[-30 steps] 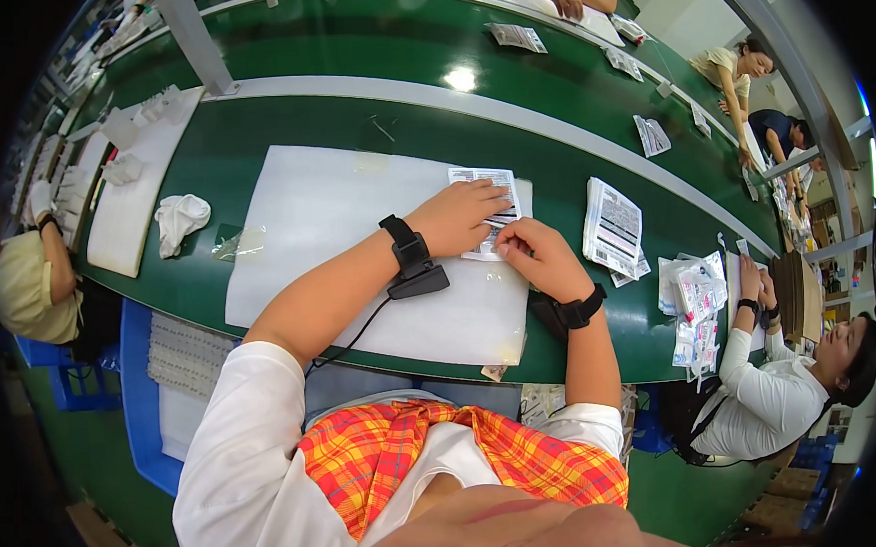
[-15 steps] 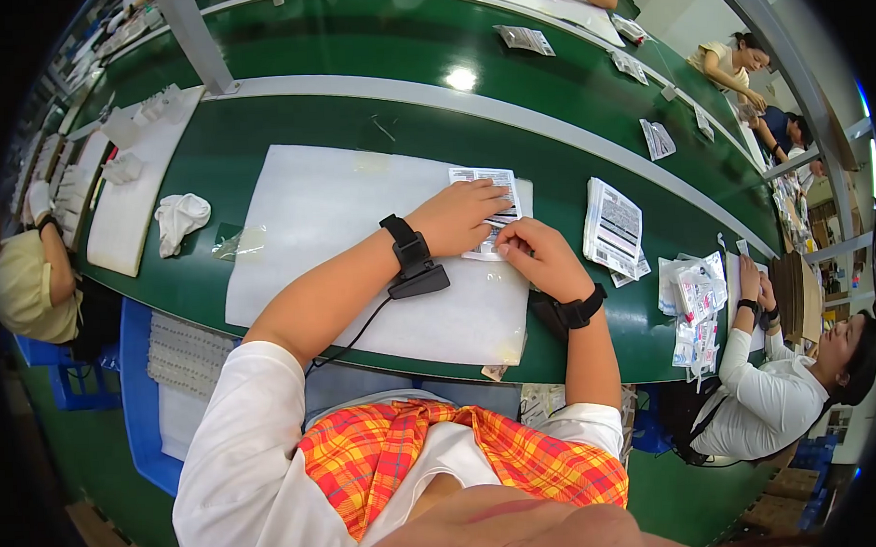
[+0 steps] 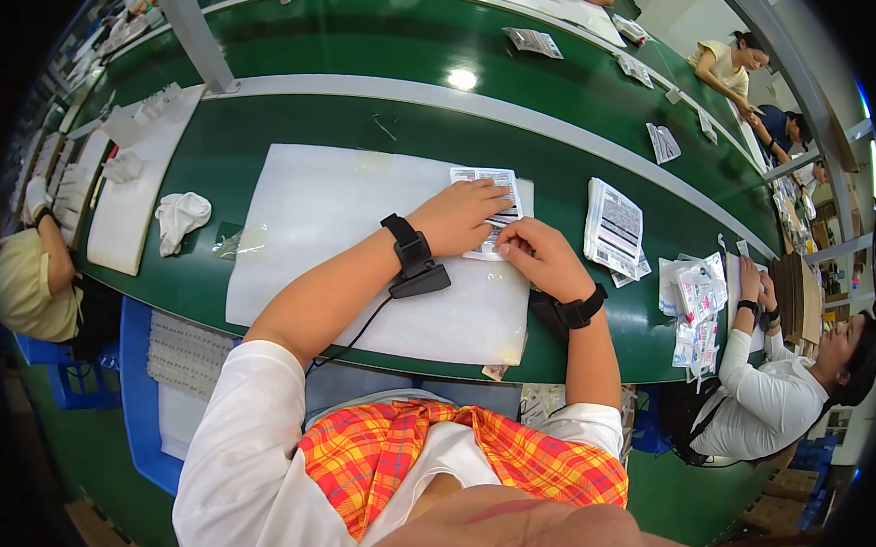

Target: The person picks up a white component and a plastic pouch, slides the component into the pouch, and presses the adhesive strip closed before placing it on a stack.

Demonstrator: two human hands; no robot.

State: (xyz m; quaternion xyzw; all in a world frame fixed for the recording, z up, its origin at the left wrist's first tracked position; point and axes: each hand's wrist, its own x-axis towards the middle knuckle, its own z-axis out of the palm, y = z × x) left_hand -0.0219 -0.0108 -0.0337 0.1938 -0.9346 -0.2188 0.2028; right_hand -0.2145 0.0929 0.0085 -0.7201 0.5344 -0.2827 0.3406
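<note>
Printed paper (image 3: 483, 174) lies on our long green table (image 3: 414, 130), atop the upper right of a white mat (image 3: 329, 195). Right of the mat, we have a stack of printed sheets (image 3: 612, 225). Our left hand (image 3: 460, 218) rests flat on the paper, fingers stretched; our right hand (image 3: 544, 258) curls at its lower right, though we cannot make out whether it pinches. Left of the mat lies a crumpled white cloth (image 3: 181, 219).

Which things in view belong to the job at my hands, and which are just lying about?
In use:
printed piece, under the left hand, right hand at its edge
white mat beneath
likely the similar printed stack

Apparently lying about:
crumpled white cloth
clear film
</note>
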